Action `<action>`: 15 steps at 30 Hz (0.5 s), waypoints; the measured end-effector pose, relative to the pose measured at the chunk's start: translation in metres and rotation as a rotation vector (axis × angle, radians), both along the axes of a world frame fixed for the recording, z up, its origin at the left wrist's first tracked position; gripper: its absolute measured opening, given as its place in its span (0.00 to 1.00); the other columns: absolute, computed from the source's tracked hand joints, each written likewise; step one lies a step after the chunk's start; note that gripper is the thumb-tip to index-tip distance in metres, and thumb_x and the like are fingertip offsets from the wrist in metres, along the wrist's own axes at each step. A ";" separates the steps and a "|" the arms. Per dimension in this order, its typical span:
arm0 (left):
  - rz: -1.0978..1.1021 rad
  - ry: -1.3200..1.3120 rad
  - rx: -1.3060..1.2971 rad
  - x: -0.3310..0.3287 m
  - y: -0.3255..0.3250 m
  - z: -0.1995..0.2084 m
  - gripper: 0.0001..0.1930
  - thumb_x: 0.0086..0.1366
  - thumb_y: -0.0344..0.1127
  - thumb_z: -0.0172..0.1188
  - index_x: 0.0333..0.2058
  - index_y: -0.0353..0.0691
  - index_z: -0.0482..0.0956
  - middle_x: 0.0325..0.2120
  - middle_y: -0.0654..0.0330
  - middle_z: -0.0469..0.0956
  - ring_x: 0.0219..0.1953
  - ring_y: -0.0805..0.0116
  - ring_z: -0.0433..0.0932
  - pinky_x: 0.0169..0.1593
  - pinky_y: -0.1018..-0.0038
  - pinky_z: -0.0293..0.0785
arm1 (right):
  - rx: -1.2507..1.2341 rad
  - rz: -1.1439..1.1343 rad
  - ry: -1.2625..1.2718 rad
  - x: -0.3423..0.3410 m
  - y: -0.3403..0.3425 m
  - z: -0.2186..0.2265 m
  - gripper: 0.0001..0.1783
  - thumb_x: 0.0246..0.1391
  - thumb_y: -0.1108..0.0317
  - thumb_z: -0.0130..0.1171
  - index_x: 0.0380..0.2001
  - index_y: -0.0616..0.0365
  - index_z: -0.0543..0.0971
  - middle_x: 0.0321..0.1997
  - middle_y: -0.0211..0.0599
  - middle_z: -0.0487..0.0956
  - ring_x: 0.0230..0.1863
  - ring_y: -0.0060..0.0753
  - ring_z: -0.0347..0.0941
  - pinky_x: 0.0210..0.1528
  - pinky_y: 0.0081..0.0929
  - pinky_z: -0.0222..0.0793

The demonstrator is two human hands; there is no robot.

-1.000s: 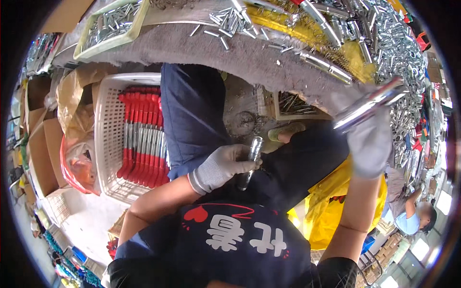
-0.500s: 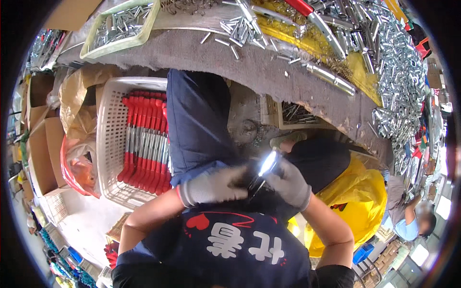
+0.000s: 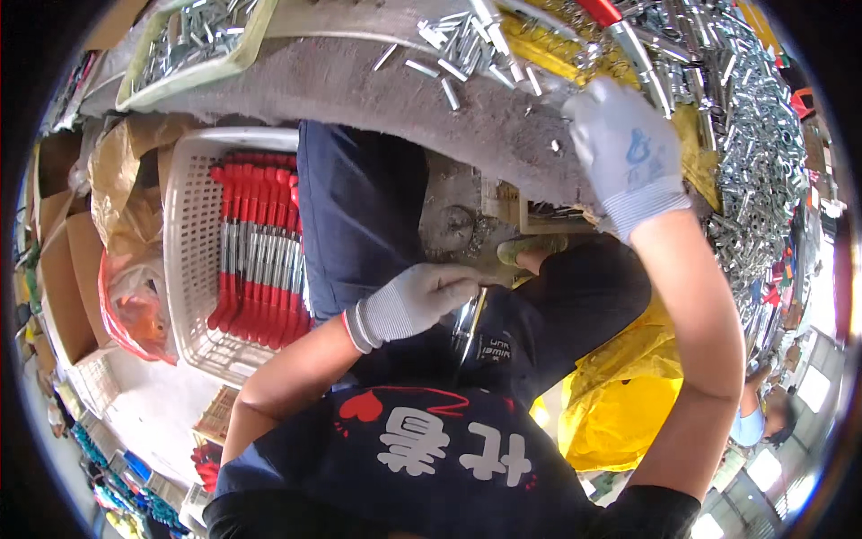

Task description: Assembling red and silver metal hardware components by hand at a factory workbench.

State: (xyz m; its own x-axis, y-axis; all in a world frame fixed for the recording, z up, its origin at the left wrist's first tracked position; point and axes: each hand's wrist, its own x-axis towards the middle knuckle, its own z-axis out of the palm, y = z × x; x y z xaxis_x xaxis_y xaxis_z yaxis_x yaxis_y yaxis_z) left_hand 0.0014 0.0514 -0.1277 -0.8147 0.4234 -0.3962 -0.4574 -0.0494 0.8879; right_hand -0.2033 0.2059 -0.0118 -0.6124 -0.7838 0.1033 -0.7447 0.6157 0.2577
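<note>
My left hand (image 3: 417, 304), in a grey knit glove, is closed at the upper end of a shiny metal tube (image 3: 467, 328). The tube slants over my lap, its upper end partly covered by my fingers. My right hand (image 3: 626, 148), also gloved, reaches over the edge of the cloth-covered bench (image 3: 377, 94). Its fingers are bent together beside small wire springs (image 3: 620, 67) on yellow plastic; whatever is between them is hidden. Just beyond lies a metal tool with a red handle (image 3: 600, 11). Short metal pins (image 3: 451, 92) lie scattered to the left of that hand.
At my left a white plastic basket (image 3: 184, 260) holds a row of red-handled metal tools (image 3: 256, 256). A pale tray (image 3: 256, 45) of metal pins sits at the bench's far left. Metal parts (image 3: 763, 144) are heaped at right, above a yellow bag (image 3: 620, 413).
My right hand has left the metal tube and moved up and right to the bench. My left hand has shifted slightly up and right and stays at the tube.
</note>
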 end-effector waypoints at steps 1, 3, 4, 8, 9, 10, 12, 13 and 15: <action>-0.025 -0.022 -0.039 0.002 -0.001 -0.001 0.18 0.70 0.40 0.50 0.51 0.34 0.75 0.39 0.60 0.81 0.42 0.79 0.74 0.47 0.80 0.70 | 0.031 0.005 0.016 -0.005 -0.001 0.000 0.03 0.47 0.67 0.57 0.27 0.50 0.75 0.30 0.36 0.71 0.37 0.42 0.73 0.37 0.38 0.72; 0.093 0.044 0.000 0.009 0.004 -0.013 0.15 0.67 0.37 0.52 0.49 0.36 0.77 0.25 0.65 0.77 0.27 0.83 0.70 0.32 0.81 0.69 | 0.056 0.047 -0.006 -0.012 -0.001 0.002 0.04 0.46 0.67 0.57 0.27 0.51 0.75 0.30 0.36 0.71 0.36 0.41 0.73 0.37 0.37 0.72; 0.108 0.059 0.011 0.010 0.005 -0.013 0.15 0.67 0.37 0.52 0.49 0.36 0.77 0.25 0.65 0.77 0.27 0.83 0.70 0.32 0.82 0.69 | 0.059 0.126 0.030 -0.014 -0.001 0.002 0.04 0.46 0.69 0.57 0.27 0.52 0.74 0.30 0.37 0.72 0.36 0.42 0.74 0.36 0.37 0.72; 0.088 0.008 -0.007 0.014 0.001 0.000 0.16 0.68 0.37 0.52 0.50 0.35 0.76 0.32 0.63 0.79 0.34 0.81 0.72 0.40 0.82 0.69 | -0.295 0.087 -0.210 -0.006 0.013 0.005 0.04 0.47 0.72 0.58 0.29 0.54 0.75 0.33 0.36 0.77 0.32 0.38 0.75 0.36 0.28 0.72; 0.061 0.005 -0.018 0.016 0.001 0.001 0.16 0.69 0.37 0.51 0.51 0.33 0.75 0.38 0.62 0.80 0.40 0.80 0.73 0.46 0.81 0.70 | -0.424 -0.019 -0.334 0.007 0.017 0.010 0.05 0.47 0.71 0.58 0.31 0.54 0.76 0.32 0.37 0.77 0.32 0.38 0.76 0.37 0.27 0.72; 0.068 -0.003 -0.023 0.018 0.001 0.000 0.16 0.69 0.37 0.51 0.51 0.33 0.75 0.38 0.62 0.80 0.40 0.80 0.73 0.46 0.81 0.70 | -0.548 -0.104 -0.492 0.017 0.020 0.009 0.06 0.48 0.76 0.57 0.32 0.57 0.76 0.32 0.34 0.78 0.31 0.27 0.75 0.36 0.21 0.71; 0.108 0.050 -0.002 0.023 0.001 -0.001 0.17 0.69 0.37 0.51 0.50 0.33 0.75 0.37 0.61 0.80 0.39 0.79 0.73 0.46 0.81 0.70 | -0.921 -0.251 -0.736 0.053 0.016 0.008 0.08 0.50 0.79 0.55 0.35 0.60 0.76 0.30 0.31 0.76 0.32 0.19 0.72 0.36 0.19 0.70; 0.112 0.048 -0.003 0.026 0.001 -0.001 0.17 0.69 0.37 0.51 0.50 0.33 0.75 0.37 0.61 0.80 0.39 0.79 0.73 0.46 0.81 0.70 | -0.941 -0.277 -0.838 0.072 0.020 0.010 0.09 0.51 0.81 0.54 0.37 0.63 0.76 0.31 0.31 0.76 0.34 0.18 0.72 0.37 0.20 0.70; 0.068 0.017 -0.019 0.029 0.002 0.001 0.17 0.69 0.37 0.51 0.52 0.33 0.74 0.37 0.61 0.80 0.39 0.80 0.73 0.45 0.82 0.70 | -0.938 -0.298 -1.185 0.111 0.035 0.001 0.07 0.51 0.81 0.53 0.34 0.63 0.77 0.33 0.32 0.78 0.33 0.17 0.72 0.37 0.18 0.69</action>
State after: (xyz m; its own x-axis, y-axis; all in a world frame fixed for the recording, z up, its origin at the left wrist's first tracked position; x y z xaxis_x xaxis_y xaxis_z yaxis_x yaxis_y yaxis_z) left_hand 0.0302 0.0534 -0.1270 -0.8481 0.3597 -0.3892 -0.4381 -0.0627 0.8967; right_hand -0.0924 0.2411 -0.0112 -0.8138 -0.5559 -0.1697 -0.0610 0.3720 -0.9262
